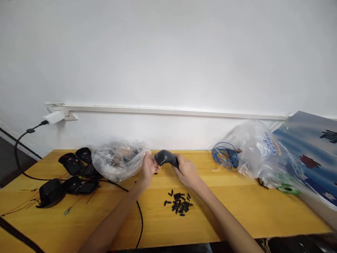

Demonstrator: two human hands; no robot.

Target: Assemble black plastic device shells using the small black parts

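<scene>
My right hand (pixel 187 171) is wrapped round the narrow end of a black, curved handheld device (pixel 165 157), held above the table. The device looks like a scanner housing; its exact kind is not clear. At its wider left end is my left hand (pixel 149 166), with fingers curled close against it. What those fingers grip, if anything, is hidden. Below and between my forearms lies a loose pile of small black pieces (pixel 181 203) on the yellow wooden table (pixel 110 225).
Left are a clear plastic bag (pixel 118 160) of parts, black plastic housings (pixel 51 192) with thin wires, and a black cable (pixel 141 214) crossing the table. On the right are a blue wire coil (pixel 223 155), another plastic bag (pixel 252 151), green tape (pixel 288 188) and a blue printed board (pixel 313 147).
</scene>
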